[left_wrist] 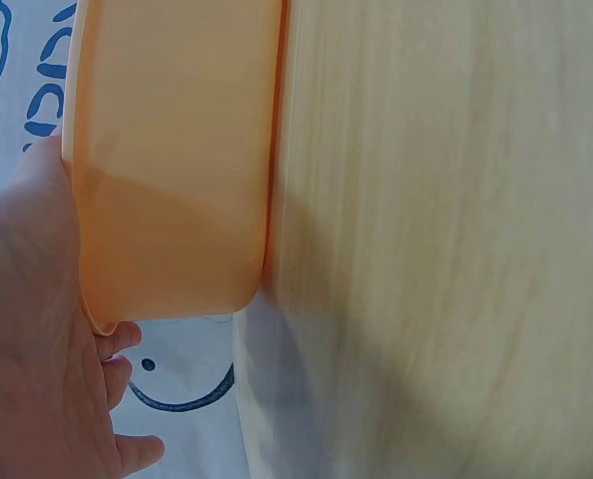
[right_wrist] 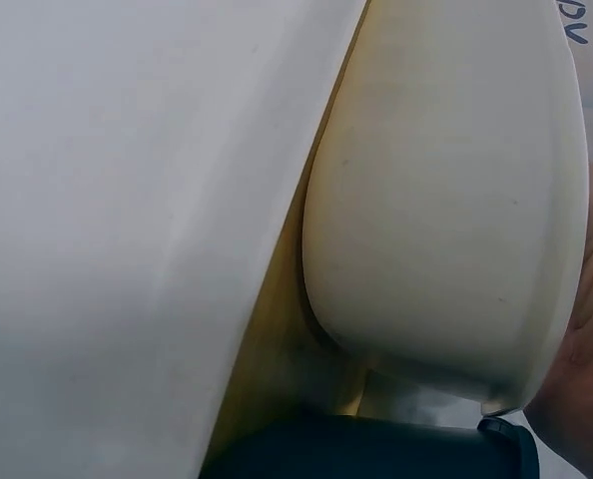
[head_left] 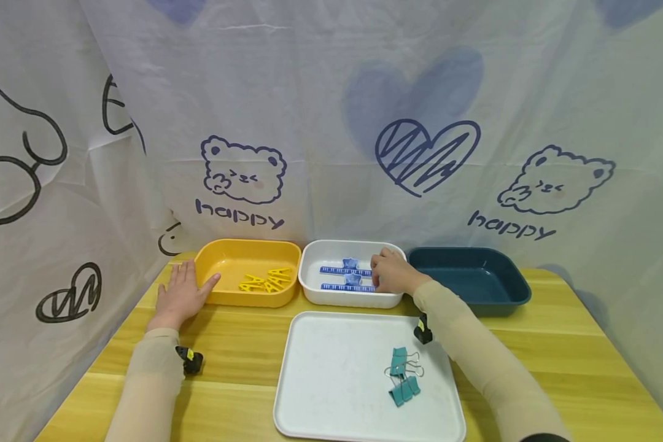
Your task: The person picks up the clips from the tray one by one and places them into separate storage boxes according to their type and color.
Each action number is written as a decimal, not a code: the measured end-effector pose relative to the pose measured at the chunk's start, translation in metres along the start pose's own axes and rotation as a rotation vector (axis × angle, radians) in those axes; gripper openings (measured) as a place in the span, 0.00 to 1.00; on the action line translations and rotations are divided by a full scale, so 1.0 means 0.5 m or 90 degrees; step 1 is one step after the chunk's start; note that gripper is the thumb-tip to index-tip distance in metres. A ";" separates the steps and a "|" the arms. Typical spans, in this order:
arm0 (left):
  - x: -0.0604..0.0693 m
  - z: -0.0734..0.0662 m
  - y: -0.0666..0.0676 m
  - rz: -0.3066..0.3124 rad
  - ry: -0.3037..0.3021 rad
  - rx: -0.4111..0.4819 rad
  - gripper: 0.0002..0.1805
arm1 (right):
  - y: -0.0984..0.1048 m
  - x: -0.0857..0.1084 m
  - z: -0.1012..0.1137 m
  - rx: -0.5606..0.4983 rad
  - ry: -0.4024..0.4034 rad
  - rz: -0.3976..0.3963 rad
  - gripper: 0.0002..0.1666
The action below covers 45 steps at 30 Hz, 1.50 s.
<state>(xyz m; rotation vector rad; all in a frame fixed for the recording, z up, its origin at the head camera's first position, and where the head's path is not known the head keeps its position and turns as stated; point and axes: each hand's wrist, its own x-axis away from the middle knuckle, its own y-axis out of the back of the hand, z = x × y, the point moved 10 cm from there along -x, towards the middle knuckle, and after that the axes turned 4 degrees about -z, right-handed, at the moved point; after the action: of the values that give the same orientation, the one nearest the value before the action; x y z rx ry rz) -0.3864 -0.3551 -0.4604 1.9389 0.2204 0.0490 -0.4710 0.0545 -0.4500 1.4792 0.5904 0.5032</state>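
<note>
My left hand [head_left: 179,294] rests on the left end of the yellow bin [head_left: 273,299], fingers and thumb spread; the left wrist view shows the palm [left_wrist: 27,329] against the bin's rim. My right hand [head_left: 392,271] reaches into the right end of the white bin [head_left: 339,297], its fingers bent downward. Two blue-and-white ruler-like strips [head_left: 345,287] with blue figures lie there, their right ends by my fingertips. Whether the fingers pinch a strip is hidden. The right wrist view shows the bin's outer wall [right_wrist: 436,220] and part of the hand [right_wrist: 586,329].
Several yellow clothespins [head_left: 265,282] lie in the yellow bin. A dark teal bin [head_left: 469,276] stands at the right. In front, a white tray [head_left: 337,374] on the wooden table [head_left: 232,350] carries teal binder clips [head_left: 405,391]. A printed curtain [head_left: 331,123] hangs behind.
</note>
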 end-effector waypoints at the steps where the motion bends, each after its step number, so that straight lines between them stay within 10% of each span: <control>1: 0.000 0.000 0.000 0.000 0.000 0.001 0.58 | -0.001 -0.001 -0.001 -0.004 -0.003 0.002 0.06; 18: 0.003 -0.005 0.001 0.003 -0.002 0.002 0.58 | 0.055 0.045 0.007 -0.042 0.014 -0.069 0.07; 45: 0.005 -0.004 0.002 0.009 0.000 0.010 0.57 | 0.124 0.223 0.030 -0.124 0.072 -0.170 0.18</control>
<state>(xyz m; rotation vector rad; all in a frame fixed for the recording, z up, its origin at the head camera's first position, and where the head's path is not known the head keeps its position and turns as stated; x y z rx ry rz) -0.3841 -0.3530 -0.4589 1.9557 0.2069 0.0565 -0.3734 0.1172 -0.3948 1.1712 0.7931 0.4246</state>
